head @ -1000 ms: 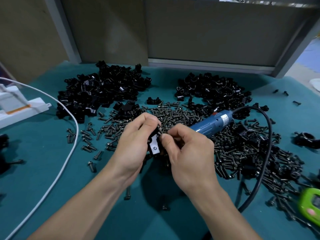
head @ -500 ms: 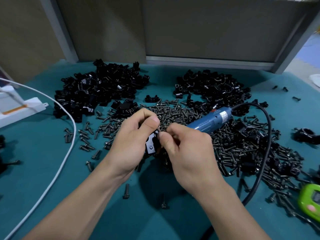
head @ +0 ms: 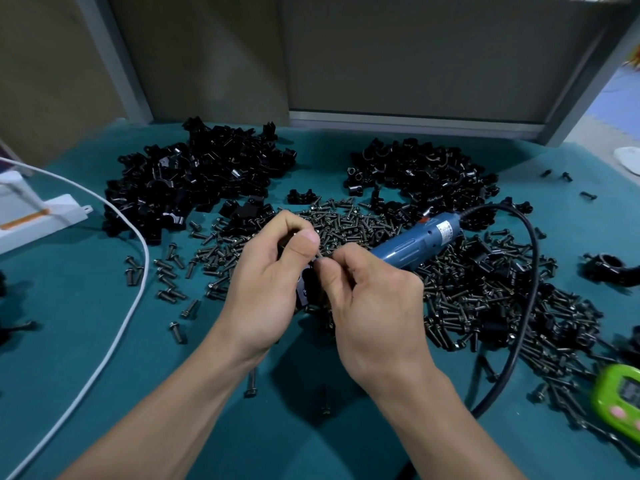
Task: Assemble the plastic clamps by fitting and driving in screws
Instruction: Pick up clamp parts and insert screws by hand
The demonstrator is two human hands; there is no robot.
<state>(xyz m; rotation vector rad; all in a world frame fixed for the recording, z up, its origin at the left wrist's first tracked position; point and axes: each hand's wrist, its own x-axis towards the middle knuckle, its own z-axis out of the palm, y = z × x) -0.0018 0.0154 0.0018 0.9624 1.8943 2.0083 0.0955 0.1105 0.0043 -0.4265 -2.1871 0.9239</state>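
Centrally, left hand fingers wrap clamp; right hand fingers pinch screw.

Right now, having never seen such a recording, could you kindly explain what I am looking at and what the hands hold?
There is no machine: these are a person's two bare hands, filmed by one camera worn on the head, looking down. The teal table carries black plastic clamp parts in a left heap and a right heap, loose screws and a blue electric screwdriver with a black cord. A white cable runs along the left; a green device lies at the right edge. The left hand grips a black clamp piece; the right hand pinches what seems to be a screw against it, mostly hidden.
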